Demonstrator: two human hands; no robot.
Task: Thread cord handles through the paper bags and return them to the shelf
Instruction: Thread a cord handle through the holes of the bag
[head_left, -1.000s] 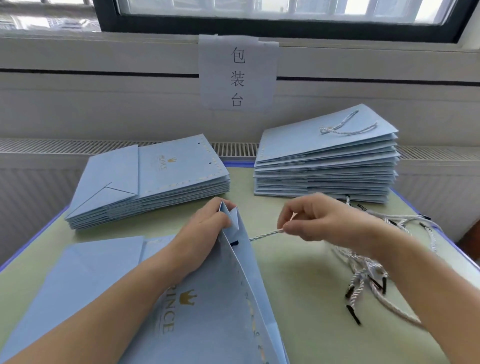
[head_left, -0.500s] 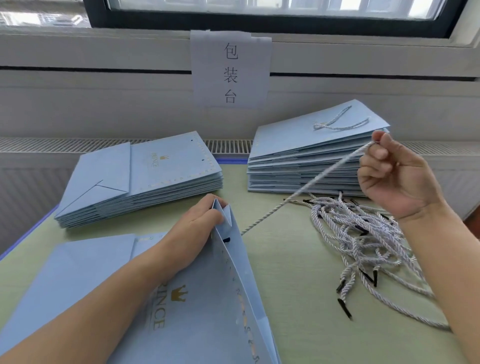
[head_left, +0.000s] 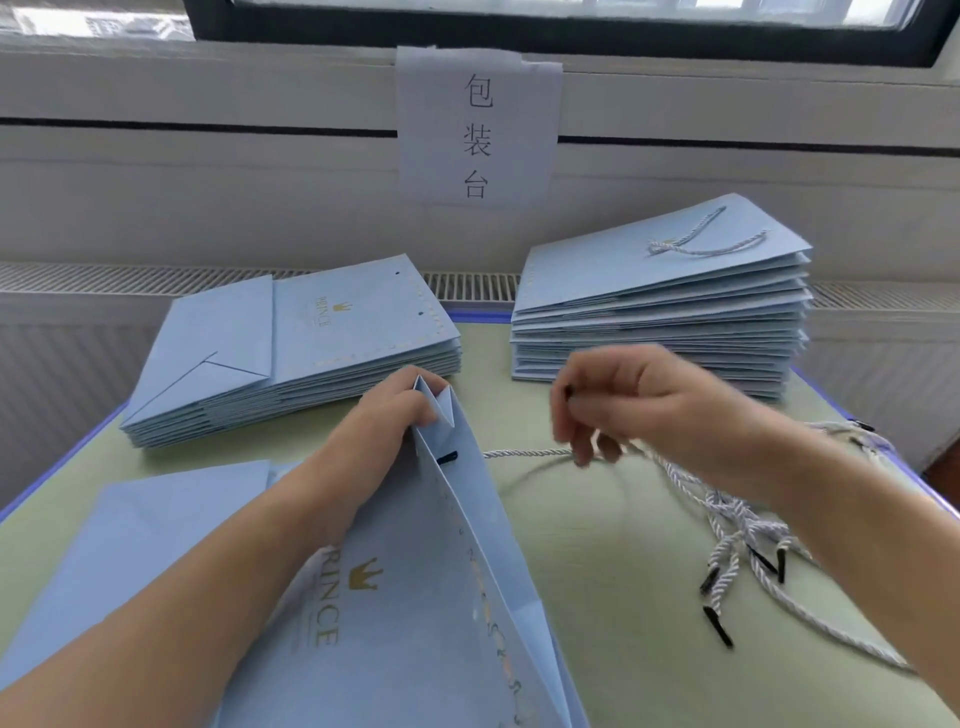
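On the desk (head_left: 597, 571), the open paper bag (head_left: 415, 597) is held at its top fold by the left hand (head_left: 400, 415). The right hand (head_left: 623, 400), high up a moment ago, is now low by the bag, pinching the pulled-through cord (head_left: 524, 453). One end looks threaded.

I am looking at a packing station in what seems a small workshop or stockroom, though the view takes in little beyond one bench. A paper sign (head_left: 478, 127) taped below the window (head_left: 566, 21) reads "packing table" in Chinese. On the green-topped table (head_left: 613, 561) lie two stacks of flat blue branded bags (head_left: 306, 343) (head_left: 660, 301) and a loose heap of cord handles (head_left: 737, 525). A radiator grille (head_left: 104, 278) runs behind.
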